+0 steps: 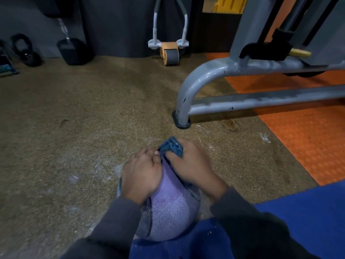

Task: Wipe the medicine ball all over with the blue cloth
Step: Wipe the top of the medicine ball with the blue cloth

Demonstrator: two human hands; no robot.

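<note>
The medicine ball [169, 208] is purple and grey with a textured skin. It sits low in the middle of the view, on the edge of a blue mat. My left hand [141, 173] lies on the ball's upper left side, fingers curved over it. My right hand [190, 163] grips the bunched blue cloth [171, 147] and presses it against the far top of the ball. Both hands hide the ball's far side.
A grey machine frame [188, 90] stands on the speckled brown floor just beyond the ball, to the right. Orange matting [308, 139] lies to its right. An ab roller [169, 53], a dumbbell [72, 49] and a kettlebell [26, 51] line the back wall.
</note>
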